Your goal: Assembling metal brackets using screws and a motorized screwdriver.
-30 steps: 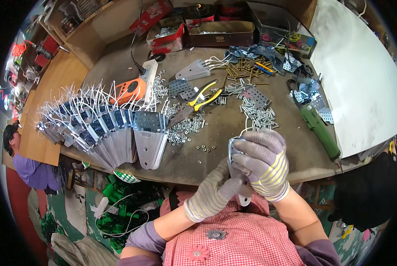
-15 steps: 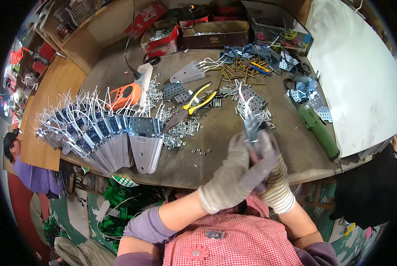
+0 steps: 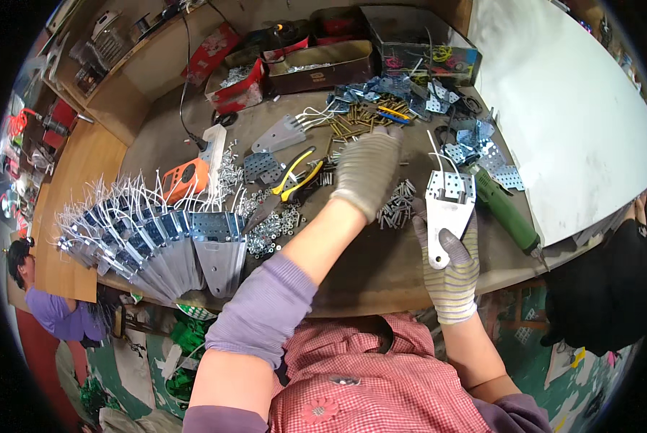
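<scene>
My left hand [image 3: 370, 173], in a grey striped glove, is stretched over the pile of brass-coloured screws [image 3: 346, 127]. Its back faces up and its fingertips are hidden, so what they touch cannot be seen. On the right, my gloved right hand [image 3: 457, 278] is closed on a wedge-shaped heating element [image 3: 446, 220], thumb across its narrow lower end. The element is a pale flat plate with a perforated metal bracket at the top and white wires rising from it. Between the hands lies a heap of silver screws [image 3: 398, 206].
A fanned row of similar elements [image 3: 219, 252] lies at the left. Near it are yellow-handled pliers [image 3: 294, 177], loose nuts [image 3: 273, 231] and an orange meter [image 3: 186, 180]. A green electric screwdriver [image 3: 507, 213] and perforated plates [image 3: 493, 148] lie at the right. Boxes [image 3: 323, 72] line the back.
My hands, earlier together at the front around the bracket end, have separated. The left has reached forward to the brass-coloured screws; the right has shifted right, holding the element upright.
</scene>
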Available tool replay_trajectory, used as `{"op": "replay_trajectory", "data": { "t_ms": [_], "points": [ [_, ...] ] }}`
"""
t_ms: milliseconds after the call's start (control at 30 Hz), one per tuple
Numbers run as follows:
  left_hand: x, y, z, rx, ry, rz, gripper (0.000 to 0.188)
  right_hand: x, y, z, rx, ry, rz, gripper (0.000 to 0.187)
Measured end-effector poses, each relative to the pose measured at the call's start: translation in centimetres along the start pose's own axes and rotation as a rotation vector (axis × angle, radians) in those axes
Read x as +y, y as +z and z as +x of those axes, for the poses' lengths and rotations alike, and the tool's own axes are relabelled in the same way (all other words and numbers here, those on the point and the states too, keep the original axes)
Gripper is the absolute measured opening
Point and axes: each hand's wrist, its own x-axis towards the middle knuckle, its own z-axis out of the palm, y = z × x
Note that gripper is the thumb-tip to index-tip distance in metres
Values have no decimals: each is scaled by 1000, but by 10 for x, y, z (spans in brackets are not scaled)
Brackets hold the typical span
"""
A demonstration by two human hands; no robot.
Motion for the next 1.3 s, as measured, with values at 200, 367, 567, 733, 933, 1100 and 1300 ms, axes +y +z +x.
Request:
{"op": "replay_trajectory", "data": {
  "t_ms": [200,367,567,733,933,1100,1300],
  "points": [
    [19,-63,-96,291,-114,-984,24,3,10,-14,-35,282,117,73],
    [3,-56,-143,360,83,-368,23,9,36,-39,-164,545,309,79],
    [-9,-76,-162,407,-88,-459,18,14,49,-50,-273,634,179,87],
    [-23,-81,-156,337,-101,-340,24,8,58,-51,-378,698,120,99],
    [-34,-80,-158,263,-52,-315,25,12,58,-54,-361,681,88,94],
    [-47,-74,-153,295,-54,-329,24,13,65,-45,-397,744,128,99],
    [-37,-74,-171,233,-226,-494,38,21,61,-52,-401,562,-163,96]
  ]
}}
